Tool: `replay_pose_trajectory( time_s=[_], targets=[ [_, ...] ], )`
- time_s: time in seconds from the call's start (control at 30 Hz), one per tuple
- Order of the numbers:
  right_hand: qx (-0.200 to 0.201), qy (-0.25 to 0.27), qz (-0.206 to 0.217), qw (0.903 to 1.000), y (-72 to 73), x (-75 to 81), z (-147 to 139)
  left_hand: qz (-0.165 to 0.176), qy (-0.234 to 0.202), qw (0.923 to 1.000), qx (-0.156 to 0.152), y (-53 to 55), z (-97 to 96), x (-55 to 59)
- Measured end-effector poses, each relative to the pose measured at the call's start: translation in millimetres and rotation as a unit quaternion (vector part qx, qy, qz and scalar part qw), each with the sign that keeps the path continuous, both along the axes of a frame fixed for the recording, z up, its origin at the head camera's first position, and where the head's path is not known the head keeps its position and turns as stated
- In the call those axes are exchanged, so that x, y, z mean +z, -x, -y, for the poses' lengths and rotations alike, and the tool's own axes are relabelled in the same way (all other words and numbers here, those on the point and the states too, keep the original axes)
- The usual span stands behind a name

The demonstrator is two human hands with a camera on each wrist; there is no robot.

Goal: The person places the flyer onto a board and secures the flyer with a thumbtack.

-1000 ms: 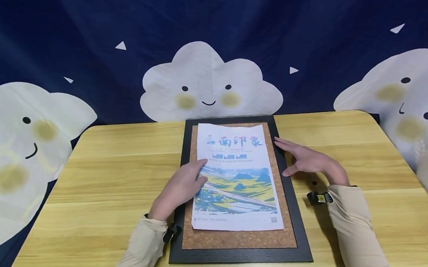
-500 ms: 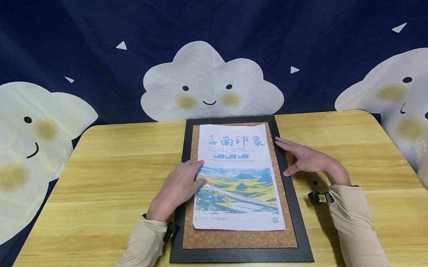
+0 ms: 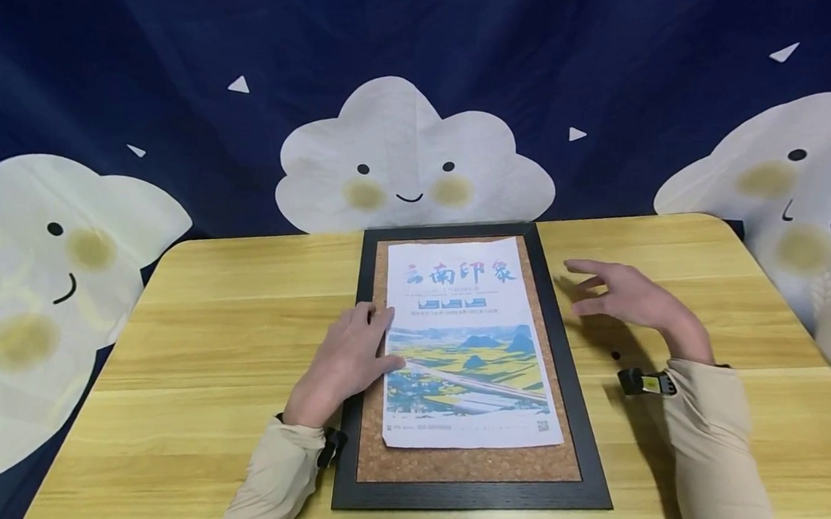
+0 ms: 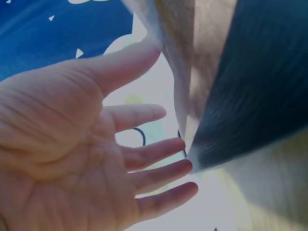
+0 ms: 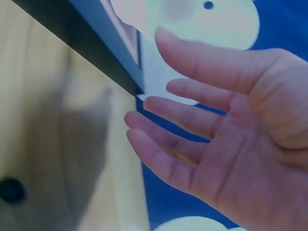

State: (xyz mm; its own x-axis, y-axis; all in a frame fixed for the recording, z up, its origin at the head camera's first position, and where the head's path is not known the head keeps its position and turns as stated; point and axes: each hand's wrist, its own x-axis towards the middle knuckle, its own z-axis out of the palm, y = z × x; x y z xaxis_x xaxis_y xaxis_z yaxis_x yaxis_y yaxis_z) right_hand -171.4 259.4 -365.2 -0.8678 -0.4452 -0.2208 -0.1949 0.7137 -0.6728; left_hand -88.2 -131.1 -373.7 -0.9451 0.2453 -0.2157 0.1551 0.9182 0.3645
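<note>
Left hand (image 3: 346, 355) at the edge of a white rectangular paper poster (image 3: 471, 344), right hand (image 3: 630, 297) apart from it

The left hand is spread, its fingers nearly straight with gaps between them; the thumb reaches over the poster's left margin, though how firmly it touches cannot be told. The right hand, fingers loosely extended and thumb parted from them, holds nothing and hangs just beyond the right side of a black rectangular wood-grained frame (image 3: 471, 495).

Large blue and reddish brush-style characters (image 3: 460, 272) across the poster's top read 云南印象. Smaller lines beneath are too fine to read. Three small blue emblems (image 3: 452, 303) sit above a blue, yellow and green printed landscape (image 3: 466, 367), and a square QR code (image 3: 543, 426) marks the lower right.

The frame lies on a pale yellow wood-grained table (image 3: 223, 326), bordering a brown cork panel (image 3: 469, 465). The poster lies over that panel, slightly askew, with cork showing most along its bottom.
</note>
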Motion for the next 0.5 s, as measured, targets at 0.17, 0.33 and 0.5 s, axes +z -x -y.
replay_pose_trajectory(
  time_s=[0.17, 0.33, 0.5],
  targets=[
    [-0.020, -0.034, -0.046, 0.9982, -7.3, 7.8, -9, 0.036, -0.005, 0.9992, -0.020, -2.8, 2.6, -1.5],
    [0.020, -0.094, 0.002, 0.9953, -16.1, 9.4, -20, 0.058, -0.010, 0.9979, -0.027, -3.8, 5.4, -2.5],
    [0.054, -0.103, 0.071, 0.9906, -23.6, 3.6, -27, 0.073, -0.004, 0.9966, -0.039, -0.6, 7.8, -1.4]
  ],
)
